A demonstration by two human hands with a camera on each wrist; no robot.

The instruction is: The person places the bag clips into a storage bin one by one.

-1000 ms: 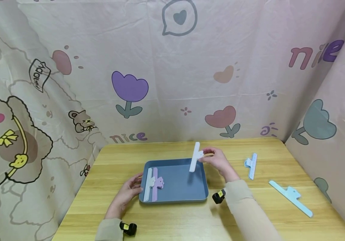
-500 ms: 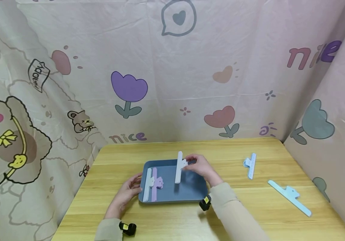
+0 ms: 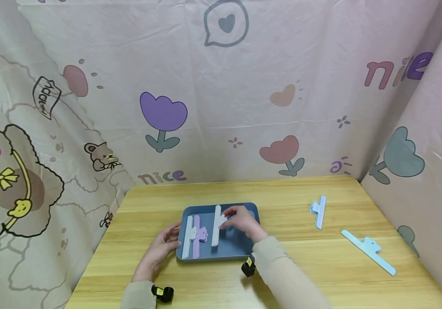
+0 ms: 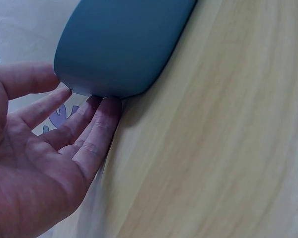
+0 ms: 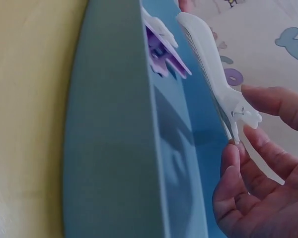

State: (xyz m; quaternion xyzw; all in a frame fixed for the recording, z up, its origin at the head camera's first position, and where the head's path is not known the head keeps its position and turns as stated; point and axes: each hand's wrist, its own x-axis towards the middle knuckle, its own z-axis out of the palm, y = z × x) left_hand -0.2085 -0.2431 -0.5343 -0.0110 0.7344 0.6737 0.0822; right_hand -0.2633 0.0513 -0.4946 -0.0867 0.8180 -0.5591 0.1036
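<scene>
White clip (image 3: 216, 225) hangs over the middle of the blue tray (image 3: 244, 251), just right of the purple clip (image 3: 199, 236) and another white clip (image 3: 188, 237); the right hand (image 3: 242, 221) pinches its handle between thumb and fingers; the left hand (image 3: 163, 249), fingers straight, steadies the tray's left rim; best lowered flat, parallel to the two, without nudging them.

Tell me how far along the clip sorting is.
Done: a white clip and a purple clip lie side by side in the tray. In hand: the right hand pinches a third white clip over the tray, while the left hand touches the tray's edge. Left: two blue clips on the table.
</scene>
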